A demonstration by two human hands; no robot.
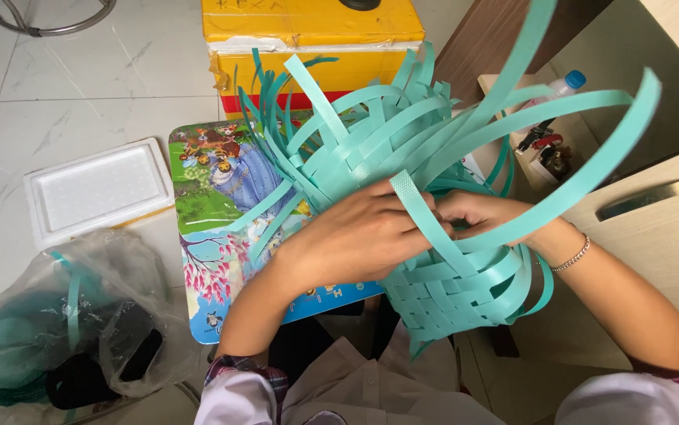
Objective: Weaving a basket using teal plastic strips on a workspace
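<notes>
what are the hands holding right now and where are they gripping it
Both the left hand and right hand grip the half-woven teal strap basket at its upper woven edge, pinching loose strips.

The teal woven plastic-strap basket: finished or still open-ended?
Open-ended: the teal woven plastic-strap basket has loose strap ends fanning out unwoven; left hand and right hand grip straps.

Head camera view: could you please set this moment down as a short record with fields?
Left hand: grips a teal strap on the half-woven teal basket
Right hand: pinches a strap beside it
Under the basket: small table with a colourful cartoon top
Floor, left: white foam tray; clear plastic bag
Behind: yellow box
</notes>
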